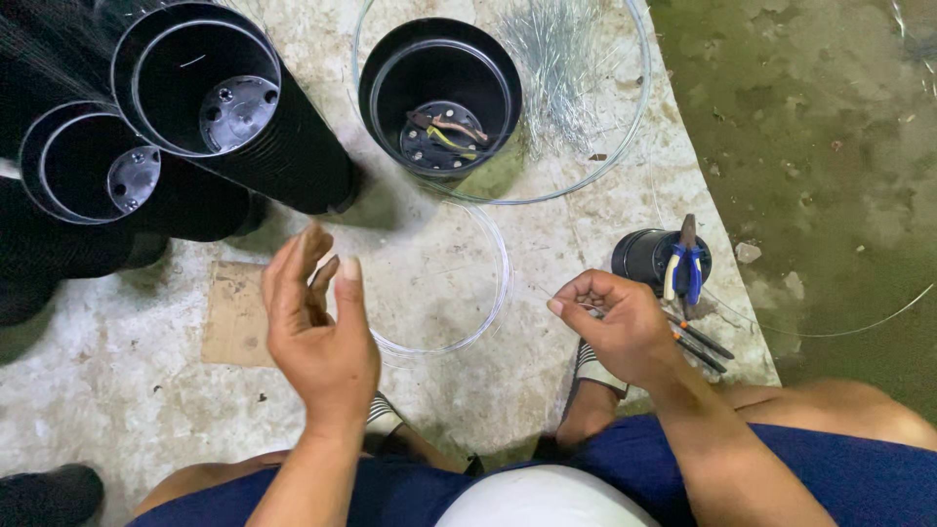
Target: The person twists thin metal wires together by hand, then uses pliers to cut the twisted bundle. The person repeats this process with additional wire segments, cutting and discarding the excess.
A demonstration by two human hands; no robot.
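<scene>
A thin wire [561,296] runs from the pinched fingers of the right hand [617,327], which is curled over the floor near the middle-right of the view; the strand is so fine that its full course cannot be followed, and it may belong to the wire ring [493,293] lying flat on the concrete floor [117,410] between the two hands. The left hand [317,327] is held edge-up just left of that ring, fingers straight and loosely spread, gripping nothing. Under the right hand lie dark-handled tools [705,346], partly hidden. Just beyond them stands a small black cup [644,259] holding blue-and-yellow pliers [685,268], handles up. A scrap of cardboard [234,314] lies flat to the left of the left hand. Farther off, a black pot [386,93] stands upright inside a large wire hoop [625,127]; other pliers [444,130] rest at the pot's bottom. A bundle of cut wires [556,59] lies inside the hoop, right of the pot. At upper left, stacked pots [293,146] lie tilted, mouths toward the camera. Wet, green-stained ground [830,146] borders the concrete at right. The person's sandalled feet [590,376] and blue shorts [859,478] fill the lower edge.
</scene>
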